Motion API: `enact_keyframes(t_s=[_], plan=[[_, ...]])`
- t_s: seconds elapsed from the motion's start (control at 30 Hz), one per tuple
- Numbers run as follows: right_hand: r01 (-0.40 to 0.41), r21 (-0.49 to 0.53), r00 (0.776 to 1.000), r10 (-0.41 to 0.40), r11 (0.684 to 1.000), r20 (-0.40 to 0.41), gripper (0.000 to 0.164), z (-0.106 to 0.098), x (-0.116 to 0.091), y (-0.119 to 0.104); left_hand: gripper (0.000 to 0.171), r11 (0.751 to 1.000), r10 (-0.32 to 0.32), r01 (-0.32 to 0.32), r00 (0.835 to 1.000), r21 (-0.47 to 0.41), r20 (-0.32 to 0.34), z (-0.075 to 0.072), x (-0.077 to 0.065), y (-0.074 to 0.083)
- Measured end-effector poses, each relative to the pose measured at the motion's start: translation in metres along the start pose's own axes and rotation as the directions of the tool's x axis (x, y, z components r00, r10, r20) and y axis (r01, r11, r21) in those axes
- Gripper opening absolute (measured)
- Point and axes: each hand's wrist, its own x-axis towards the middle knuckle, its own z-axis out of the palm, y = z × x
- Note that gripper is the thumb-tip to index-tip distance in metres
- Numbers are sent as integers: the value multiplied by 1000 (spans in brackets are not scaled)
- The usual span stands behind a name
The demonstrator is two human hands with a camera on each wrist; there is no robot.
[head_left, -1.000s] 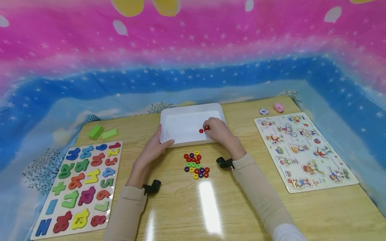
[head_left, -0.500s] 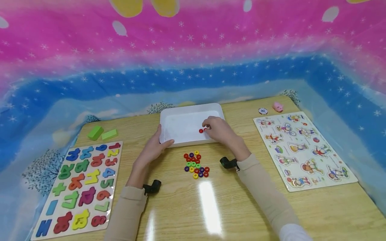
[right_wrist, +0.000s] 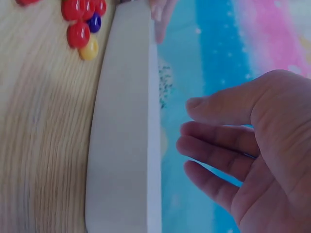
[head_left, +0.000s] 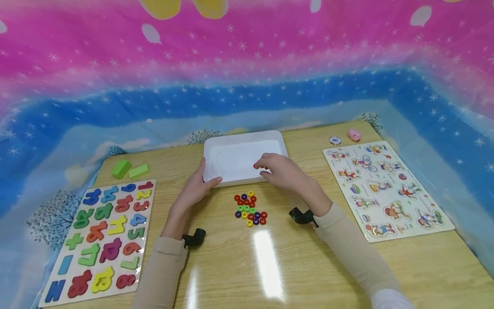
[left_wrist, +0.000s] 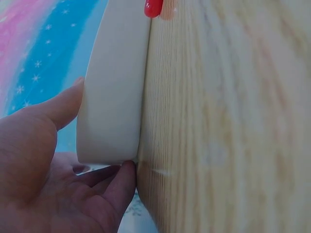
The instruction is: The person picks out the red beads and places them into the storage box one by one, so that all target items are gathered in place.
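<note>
A shallow white tray (head_left: 231, 159) lies at the back middle of the table. My left hand (head_left: 194, 186) holds its near left corner, the thumb on the rim and fingers along the side, as the left wrist view shows too. Over the tray's right part hovers my right hand (head_left: 283, 171), its thumb apart from loosely bent fingers, with nothing between them in the right wrist view. A red ring bead (head_left: 254, 166) shows in the tray at its fingertips; more red is mostly hidden under the hand. In front of the tray lies a cluster of red, yellow, green and purple ring beads (head_left: 247, 209).
On the left lies a number puzzle board (head_left: 148, 231), with two green blocks (head_left: 121, 169) behind it. A picture puzzle board (head_left: 370, 214) is on the right. Behind that are a poker chip (head_left: 335, 140) and a pink toy pig (head_left: 353, 135). A printed cloth surrounds the table.
My right hand was pinching a red ring bead in the tray; it has let go, and its thumb and fingers have spread apart. The left hand keeps its place on the tray.
</note>
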Motion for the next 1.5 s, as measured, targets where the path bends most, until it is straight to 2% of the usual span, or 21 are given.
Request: enact_keyframes(t_s=[0.3,0.6,0.73,0.9,1.17,1.5], plan=[[57,40,996,-60,998,67,20,1,-18,-17,95,1000,5,-5,1000,-8,-3,1,1,2],[118,46,977,-124,992,175,21,20,-29,-19,96,1000,12,-12,1000,0,-7,0,3,5],[148,36,975,-152,988,165,23,31,-30,-19,96,1000,10,-10,1000,3,-9,0,3,5],[169,-40,976,-162,985,148,27,41,-30,-19,95,1000,12,-12,1000,4,-7,0,3,5],[156,-55,978,-146,986,148,28,46,-28,-17,99,1000,-2,2,1000,3,-5,0,0,3],[144,-85,980,-130,986,152,9,44,-30,-21,103,1000,-2,2,1000,18,-6,1,1,-1]])
